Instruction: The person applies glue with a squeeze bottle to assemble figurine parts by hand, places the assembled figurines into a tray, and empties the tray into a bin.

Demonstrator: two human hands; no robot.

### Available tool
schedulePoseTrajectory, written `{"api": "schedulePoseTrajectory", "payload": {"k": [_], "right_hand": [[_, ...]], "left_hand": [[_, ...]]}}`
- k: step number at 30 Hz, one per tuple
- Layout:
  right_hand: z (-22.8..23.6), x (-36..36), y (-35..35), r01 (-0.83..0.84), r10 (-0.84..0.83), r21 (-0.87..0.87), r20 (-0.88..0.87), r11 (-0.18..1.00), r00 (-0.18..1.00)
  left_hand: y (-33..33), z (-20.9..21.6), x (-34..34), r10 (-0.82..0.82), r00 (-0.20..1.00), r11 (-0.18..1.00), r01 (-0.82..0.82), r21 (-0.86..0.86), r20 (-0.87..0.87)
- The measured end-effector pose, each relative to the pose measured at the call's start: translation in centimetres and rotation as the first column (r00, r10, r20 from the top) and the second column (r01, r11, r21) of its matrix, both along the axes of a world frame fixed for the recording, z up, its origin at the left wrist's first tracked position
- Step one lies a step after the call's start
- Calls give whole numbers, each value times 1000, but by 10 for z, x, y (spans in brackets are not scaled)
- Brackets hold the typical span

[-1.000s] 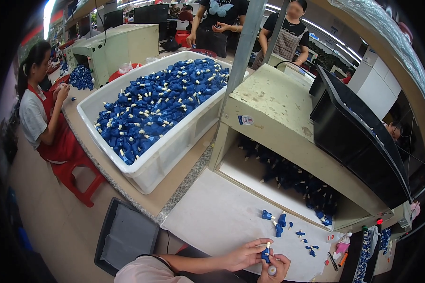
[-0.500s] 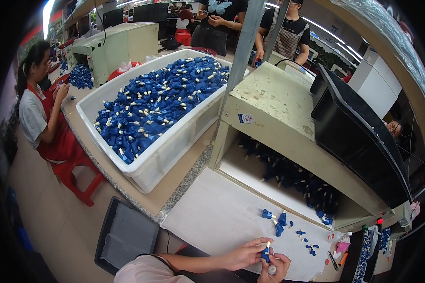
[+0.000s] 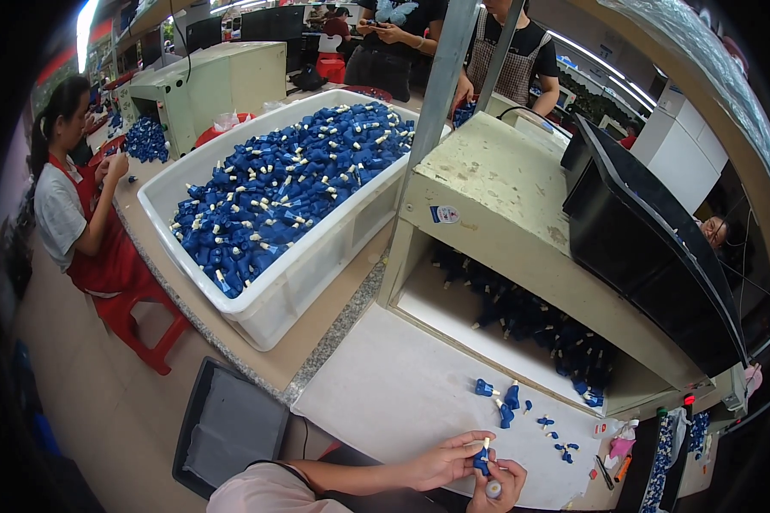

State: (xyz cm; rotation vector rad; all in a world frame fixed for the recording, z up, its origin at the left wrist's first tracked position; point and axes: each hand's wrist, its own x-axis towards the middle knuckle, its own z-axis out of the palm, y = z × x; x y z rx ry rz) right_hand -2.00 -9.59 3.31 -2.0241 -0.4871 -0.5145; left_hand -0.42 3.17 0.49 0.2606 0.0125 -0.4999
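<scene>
Over the near edge of the white work sheet, my left hand (image 3: 441,464) pinches a small blue moulded piece with a cream peg (image 3: 482,462) between thumb and fingers. The peg points up. My right hand (image 3: 509,485) is closed close against it, its fingertips at the piece's right side. A small round whitish end (image 3: 493,489) shows in the right palm; the rest of that object is hidden by the fingers. Beyond my hands, a few similar blue pieces (image 3: 506,416) lie on the sheet, with several smaller blue parts (image 3: 564,451) to their right.
A large white tub (image 3: 269,329) full of blue pieces stands at the left. Ahead is a pale open-fronted box (image 3: 488,171) with more pieces inside and a black bin (image 3: 650,248) on top. A dark tray (image 3: 231,419) sits lower left. Pens (image 3: 622,468) lie right. Co-workers are nearby.
My hands and the blue piece stay almost still. Across the bench, the co-workers' arms and hands have shifted slightly.
</scene>
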Motion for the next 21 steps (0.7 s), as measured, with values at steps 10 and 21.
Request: {"api": "schedulePoseTrajectory", "payload": {"k": [10, 21], "right_hand": [[1, 1, 1, 17, -17, 7, -3, 1000, 1000], [2, -1, 2, 26, -26, -4, -13, 1000, 1000]], "left_hand": [[1, 3, 0, -6, 1000, 1000, 6, -19, 0], [1, 0, 0, 3, 1000, 999, -3, -35, -10]]}}
